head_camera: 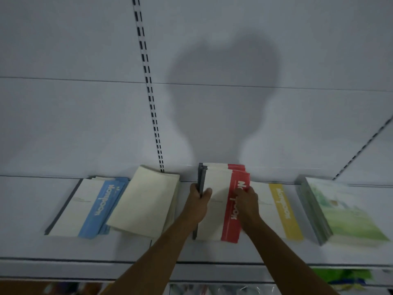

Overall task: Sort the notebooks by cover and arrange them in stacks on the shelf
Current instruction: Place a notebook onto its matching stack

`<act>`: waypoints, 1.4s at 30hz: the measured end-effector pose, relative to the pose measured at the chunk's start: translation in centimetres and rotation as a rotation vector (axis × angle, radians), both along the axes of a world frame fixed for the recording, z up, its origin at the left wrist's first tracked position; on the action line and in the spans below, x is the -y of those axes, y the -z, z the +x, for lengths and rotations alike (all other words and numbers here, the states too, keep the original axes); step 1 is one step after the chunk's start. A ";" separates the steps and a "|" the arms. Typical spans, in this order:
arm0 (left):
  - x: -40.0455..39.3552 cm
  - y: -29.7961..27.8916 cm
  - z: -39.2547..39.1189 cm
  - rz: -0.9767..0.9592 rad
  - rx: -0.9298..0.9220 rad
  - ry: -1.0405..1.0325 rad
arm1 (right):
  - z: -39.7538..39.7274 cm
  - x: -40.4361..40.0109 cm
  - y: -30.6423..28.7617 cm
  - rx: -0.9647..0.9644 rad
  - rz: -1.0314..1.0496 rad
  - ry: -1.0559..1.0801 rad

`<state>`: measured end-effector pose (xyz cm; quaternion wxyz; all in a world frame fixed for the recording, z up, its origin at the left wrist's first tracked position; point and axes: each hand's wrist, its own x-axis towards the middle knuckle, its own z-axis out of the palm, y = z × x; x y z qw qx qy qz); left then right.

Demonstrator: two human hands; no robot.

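White shelf [191, 250], pale back panel. Red notebook stack [221, 201] centre, long axis near-to-far, between cream stack [146, 201] left and yellow stack [276, 209] right. Left hand [196, 206] grips spine edge; right hand [246, 204] presses red band, fingers curled on cover edge.

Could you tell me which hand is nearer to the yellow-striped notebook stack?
Right. The right hand rests on the red-striped notebook stack beside the yellow-striped notebook stack; the left hand grips its far spine edge.
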<state>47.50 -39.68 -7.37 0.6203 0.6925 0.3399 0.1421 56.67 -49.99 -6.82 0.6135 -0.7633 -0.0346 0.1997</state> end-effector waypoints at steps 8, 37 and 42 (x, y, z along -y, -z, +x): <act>1.6 -0.5 -0.5 -0.241 0.336 0.009 | -1.5 3.3 0.4 0.152 0.309 -0.120; 2.1 0.7 0.6 -0.179 0.256 -0.058 | -0.5 3.1 2.1 0.035 0.313 -0.200; 2.3 1.4 0.2 -0.198 0.273 -0.038 | -0.5 3.3 2.6 0.052 0.284 -0.209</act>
